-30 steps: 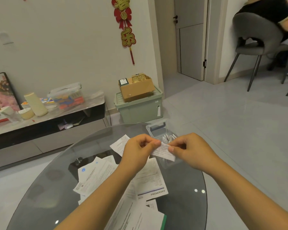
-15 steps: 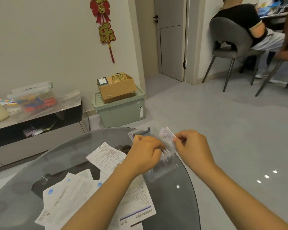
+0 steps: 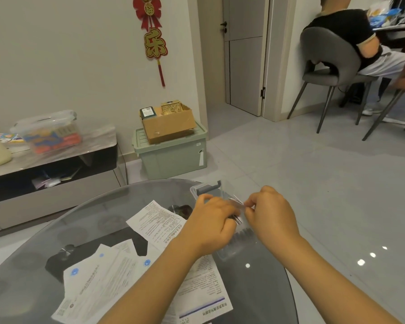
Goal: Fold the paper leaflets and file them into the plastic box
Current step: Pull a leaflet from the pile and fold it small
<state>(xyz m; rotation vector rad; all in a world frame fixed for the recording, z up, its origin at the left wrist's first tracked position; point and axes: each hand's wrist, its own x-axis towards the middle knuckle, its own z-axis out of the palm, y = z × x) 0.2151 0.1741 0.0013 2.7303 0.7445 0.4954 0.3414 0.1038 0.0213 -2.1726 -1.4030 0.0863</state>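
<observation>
A: Head view, only one we've got. Where are we w/ the filing?

B: Mid-filing, we'd say. Our right hand (image 3: 270, 213) pinches a folded leaflet (image 3: 237, 201) by its edge, fingers curled round it, right over the clear plastic box (image 3: 234, 250). Our left hand (image 3: 212, 219) is just beside, fingers curled down at the box's contents, prob. parting slips already in there, but we can't tell exactly what it grips; blurred.

A: So some are done?

B: Looks so. Between the hands there's a row of upright folded slips in the box, so several leaflets seem filed. Can't count them.

A: What's left?

B: Plenty. Flat leaflets lie on the glass table (image 3: 56, 230), below & left of our left hand: one sheet (image 3: 154, 220) just beside the left wrist, a fanned pile w/ blue logos (image 3: 98, 277) farther toward us, and a long one w/ a blue stripe (image 3: 204, 293) under the left forearm. All unfolded.

A: Verdict?

B: Partway, we judge. This slip still to go in, then at least several sheets to fold & file.
</observation>
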